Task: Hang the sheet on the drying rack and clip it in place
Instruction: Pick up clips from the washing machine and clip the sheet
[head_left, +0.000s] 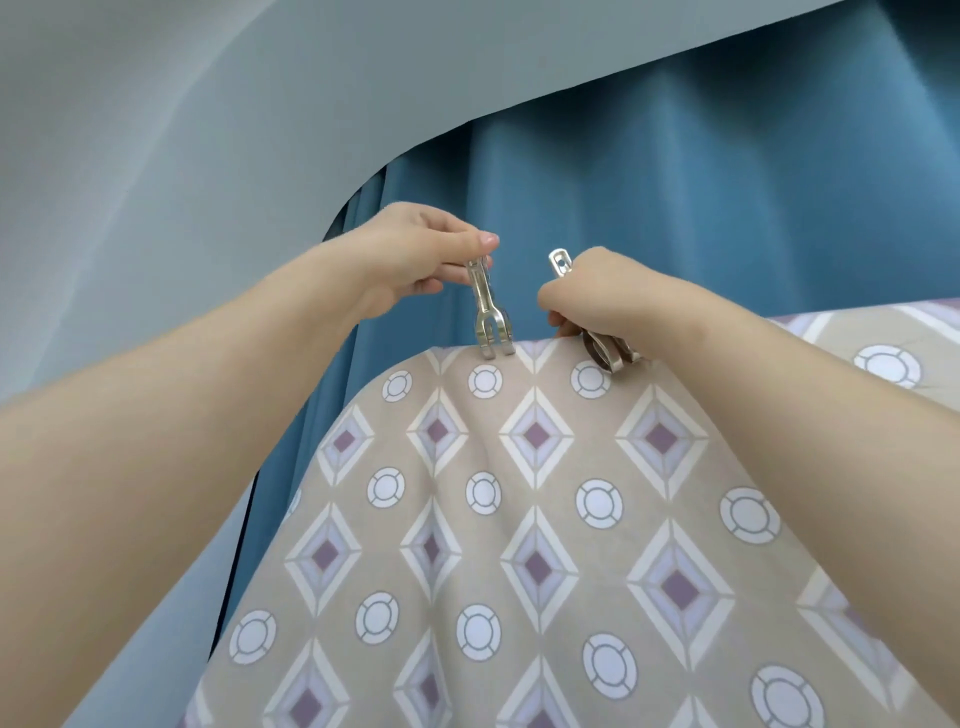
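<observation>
Head view: pinches upright clip (488, 312) handles with left hand (415, 254), jaws astride sheet (519, 519) top fold; grips tilted second clip (610, 353) with right hand (597, 296), just beside. Best to squeeze fully, seat deep over fold, release evenly. Beige, diamond-and-circle print, draped over hidden rack, before blue curtain (675, 182).

My 2 forearms are bare for as much of them as shows. My left hand (415, 254) and right hand (597, 296), just above the sheet's (519, 519) top edge, are bare too. My left thumbnail is short and rounded.
</observation>
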